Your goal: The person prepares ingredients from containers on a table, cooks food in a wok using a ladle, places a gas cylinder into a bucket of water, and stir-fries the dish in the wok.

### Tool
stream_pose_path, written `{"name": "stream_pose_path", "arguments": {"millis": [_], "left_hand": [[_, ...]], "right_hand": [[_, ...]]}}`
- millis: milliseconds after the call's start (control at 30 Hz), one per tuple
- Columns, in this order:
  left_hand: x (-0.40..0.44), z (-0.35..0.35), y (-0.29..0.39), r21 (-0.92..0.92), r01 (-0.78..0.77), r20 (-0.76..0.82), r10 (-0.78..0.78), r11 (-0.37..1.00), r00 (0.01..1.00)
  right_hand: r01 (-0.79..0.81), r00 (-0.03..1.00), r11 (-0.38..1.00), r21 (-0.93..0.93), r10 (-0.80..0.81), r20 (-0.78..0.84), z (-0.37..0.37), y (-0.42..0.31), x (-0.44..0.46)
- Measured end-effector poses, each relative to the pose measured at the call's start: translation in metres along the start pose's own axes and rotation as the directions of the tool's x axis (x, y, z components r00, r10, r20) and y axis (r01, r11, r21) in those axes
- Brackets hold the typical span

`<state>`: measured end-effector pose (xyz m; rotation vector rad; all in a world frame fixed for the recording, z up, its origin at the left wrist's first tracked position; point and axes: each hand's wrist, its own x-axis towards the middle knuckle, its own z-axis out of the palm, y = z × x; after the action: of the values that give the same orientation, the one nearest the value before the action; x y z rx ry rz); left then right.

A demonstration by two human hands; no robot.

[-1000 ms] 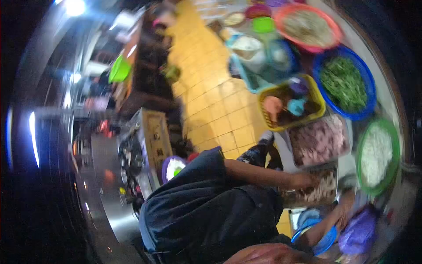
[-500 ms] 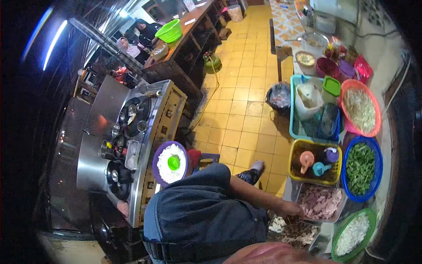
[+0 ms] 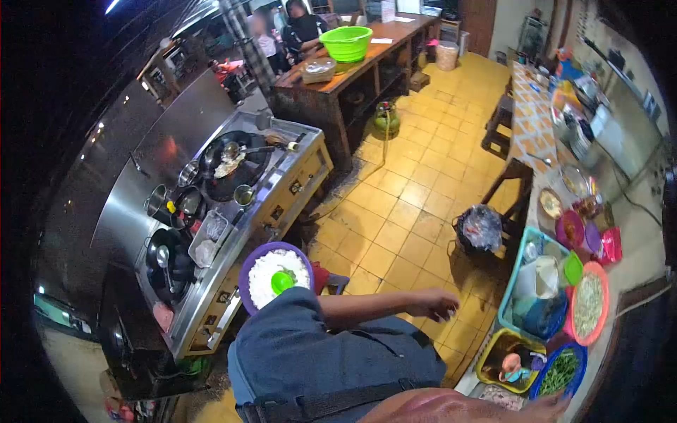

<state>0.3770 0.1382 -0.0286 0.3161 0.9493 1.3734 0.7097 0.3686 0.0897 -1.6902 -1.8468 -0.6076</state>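
My left hand (image 3: pixel 434 304) is held out over the yellow tiled floor, its fingers curled together; whatever is between them is too small to make out. At the bottom right edge, my right hand (image 3: pixel 539 407) is partly cut off and blurred, beside a blue basket of chopped greens (image 3: pixel 562 372). A tray of cut meat (image 3: pixel 502 396) shows in part near it. Just behind stands a yellow basket (image 3: pixel 486 352) holding orange and blue scoops. Left of my body sits a purple bowl of white rice (image 3: pixel 262 271) with a green cup (image 3: pixel 282 282) in it.
A steel stove (image 3: pixel 282 204) with a dark wok (image 3: pixel 236 166) and a ladle in another wok runs along the left. Beyond is a wooden counter (image 3: pixel 395 32) with a green basket (image 3: pixel 345 46) and people behind it. A bin (image 3: pixel 481 227) stands on the floor.
The view has swung toward the stove and far floor. My left hand has left the meat trays and is over the floor. My right hand has come into view by the greens.
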Motion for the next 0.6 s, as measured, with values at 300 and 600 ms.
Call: {"name": "stream_pose_path", "arguments": {"millis": [300,600], "left_hand": [[-0.149,-0.185,0.027,-0.415,-0.688,-0.74,0.218,0.595,0.636],[-0.255,-0.348,0.073,-0.208,-0.976,-0.976,0.053,0.066,0.212]], "right_hand": [[0.287,0.636,0.205,0.936,-0.771,-0.026,0.03,-0.396,-0.022],[0.1,0.096,0.244,0.965,-0.967,0.235,0.084,-0.655,-0.117]]}}
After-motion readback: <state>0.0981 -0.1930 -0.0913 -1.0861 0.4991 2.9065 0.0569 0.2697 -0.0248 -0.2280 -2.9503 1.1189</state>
